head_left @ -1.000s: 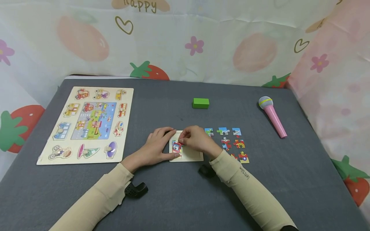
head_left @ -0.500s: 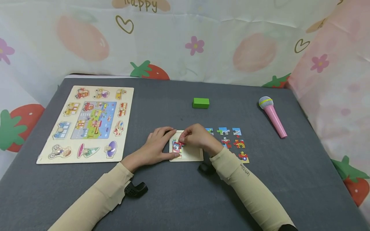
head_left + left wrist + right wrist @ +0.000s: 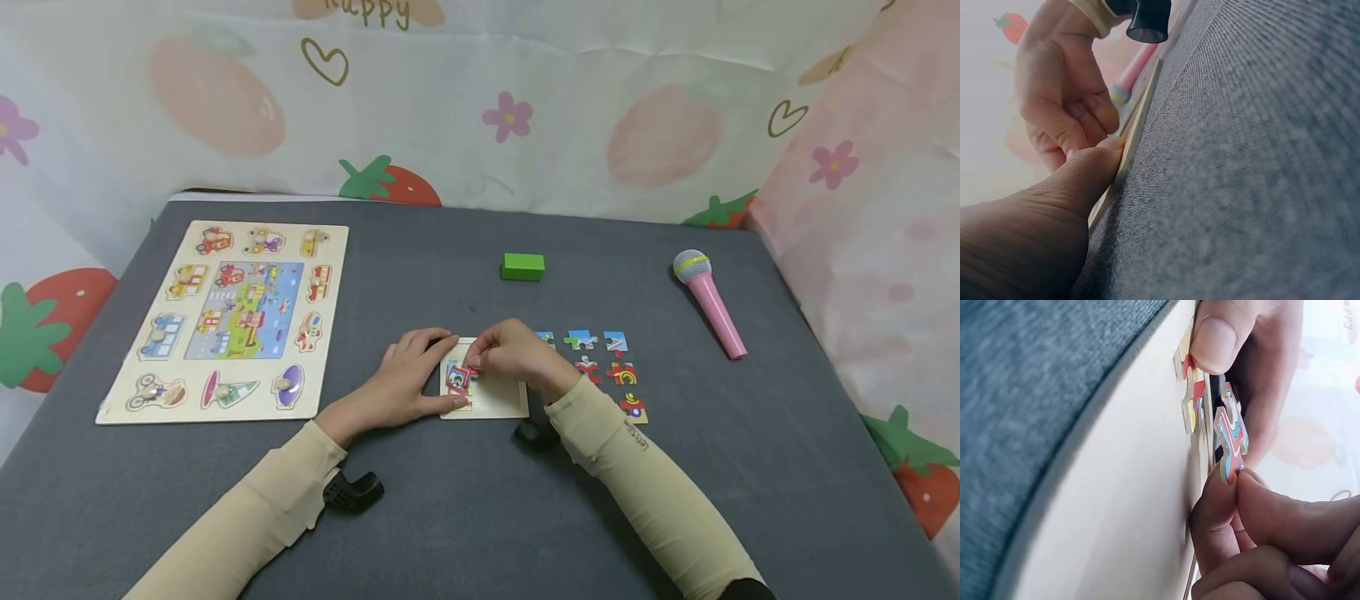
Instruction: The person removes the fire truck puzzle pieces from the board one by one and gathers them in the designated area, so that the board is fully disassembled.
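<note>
In the head view my left hand [image 3: 408, 379] holds the left end of a small wooden puzzle board [image 3: 501, 402], thumb at the near edge and index finger at the far edge. The right wrist view shows that thumb over a few colourful pieces [image 3: 1194, 403] lying on the board. My right hand [image 3: 513, 354] is above the board, thumb and index finger pinching a puzzle piece [image 3: 1233, 434] patterned in red, blue and white. That piece stands tilted just off the board, close to the pieces by the left thumb. Several loose puzzle pieces [image 3: 622, 373] lie right of the board, partly hidden by the right hand.
A large wooden picture board [image 3: 333, 325] with vehicle and toy shapes lies at the left. Farther back is a green block [image 3: 522, 267], and a pink toy microphone [image 3: 716, 312] lies at the right. A printed cloth [image 3: 562, 167] hangs behind the grey table [image 3: 450, 517].
My right hand has shifted very slightly away from me with the piece, and its wrist now covers a loose piece at the near right. The left hand stays in place.
</note>
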`<act>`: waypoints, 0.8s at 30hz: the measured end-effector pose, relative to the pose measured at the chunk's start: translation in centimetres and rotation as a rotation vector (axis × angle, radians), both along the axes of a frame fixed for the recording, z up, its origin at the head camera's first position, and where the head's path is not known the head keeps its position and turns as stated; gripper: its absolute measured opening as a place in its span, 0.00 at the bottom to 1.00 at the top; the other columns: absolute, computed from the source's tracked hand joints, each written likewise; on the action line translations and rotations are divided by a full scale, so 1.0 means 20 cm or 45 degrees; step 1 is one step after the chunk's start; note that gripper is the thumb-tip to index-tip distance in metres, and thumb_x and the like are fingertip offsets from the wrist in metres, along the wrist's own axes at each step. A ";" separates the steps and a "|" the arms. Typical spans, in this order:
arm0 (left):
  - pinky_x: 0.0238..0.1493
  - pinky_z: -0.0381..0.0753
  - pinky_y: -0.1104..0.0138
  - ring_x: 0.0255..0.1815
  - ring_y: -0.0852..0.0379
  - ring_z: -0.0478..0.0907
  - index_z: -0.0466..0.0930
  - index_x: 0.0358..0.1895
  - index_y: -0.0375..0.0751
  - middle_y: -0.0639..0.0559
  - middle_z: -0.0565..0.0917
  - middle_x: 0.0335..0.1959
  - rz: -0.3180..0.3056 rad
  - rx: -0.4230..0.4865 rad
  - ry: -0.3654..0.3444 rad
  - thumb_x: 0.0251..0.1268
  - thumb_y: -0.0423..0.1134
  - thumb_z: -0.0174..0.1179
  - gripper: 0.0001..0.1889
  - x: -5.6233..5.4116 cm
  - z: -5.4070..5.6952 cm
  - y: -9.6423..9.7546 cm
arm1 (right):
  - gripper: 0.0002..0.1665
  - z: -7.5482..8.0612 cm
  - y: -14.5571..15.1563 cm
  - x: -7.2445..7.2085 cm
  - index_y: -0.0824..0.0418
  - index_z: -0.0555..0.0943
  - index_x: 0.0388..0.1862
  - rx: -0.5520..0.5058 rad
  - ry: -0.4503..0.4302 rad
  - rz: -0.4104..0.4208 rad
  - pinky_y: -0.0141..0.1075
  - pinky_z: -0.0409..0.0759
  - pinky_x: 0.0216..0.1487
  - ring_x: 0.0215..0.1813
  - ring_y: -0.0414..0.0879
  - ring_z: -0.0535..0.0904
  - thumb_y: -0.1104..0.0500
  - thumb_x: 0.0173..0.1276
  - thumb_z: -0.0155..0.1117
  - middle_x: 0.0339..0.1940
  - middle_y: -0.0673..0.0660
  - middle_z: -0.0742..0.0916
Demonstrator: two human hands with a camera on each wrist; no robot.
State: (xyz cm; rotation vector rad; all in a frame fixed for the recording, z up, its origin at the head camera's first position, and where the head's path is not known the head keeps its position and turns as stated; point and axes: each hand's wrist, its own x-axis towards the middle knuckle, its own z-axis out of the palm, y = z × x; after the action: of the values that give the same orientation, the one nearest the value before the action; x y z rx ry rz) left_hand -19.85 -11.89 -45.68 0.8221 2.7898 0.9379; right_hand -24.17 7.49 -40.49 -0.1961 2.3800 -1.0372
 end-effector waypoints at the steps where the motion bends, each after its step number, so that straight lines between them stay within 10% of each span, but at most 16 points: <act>1: 0.60 0.58 0.49 0.71 0.44 0.53 0.59 0.73 0.40 0.44 0.61 0.69 0.001 -0.002 0.002 0.58 0.58 0.64 0.43 0.00 0.00 0.00 | 0.06 0.00 0.00 0.00 0.62 0.87 0.32 0.000 0.005 0.002 0.32 0.69 0.33 0.31 0.43 0.73 0.61 0.63 0.66 0.31 0.53 0.84; 16: 0.61 0.57 0.48 0.71 0.45 0.54 0.59 0.73 0.41 0.44 0.62 0.69 -0.006 -0.031 0.018 0.58 0.59 0.63 0.44 -0.01 0.00 0.00 | 0.07 0.17 0.40 -0.02 0.61 0.85 0.38 0.093 0.102 0.023 0.35 0.71 0.30 0.33 0.48 0.74 0.59 0.67 0.63 0.32 0.53 0.86; 24: 0.61 0.57 0.48 0.71 0.45 0.54 0.59 0.73 0.41 0.43 0.62 0.69 -0.007 -0.016 0.028 0.59 0.58 0.63 0.43 0.00 0.00 0.00 | 0.08 0.11 0.55 0.00 0.63 0.85 0.38 0.128 0.048 0.061 0.36 0.69 0.30 0.29 0.45 0.71 0.60 0.67 0.64 0.30 0.53 0.85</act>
State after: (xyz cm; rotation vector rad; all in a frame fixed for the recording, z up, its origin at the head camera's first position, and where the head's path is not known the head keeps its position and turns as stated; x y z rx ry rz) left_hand -19.82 -11.85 -45.68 0.8431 2.8072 0.9147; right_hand -24.25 18.46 -38.36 -0.2365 2.4419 -0.8966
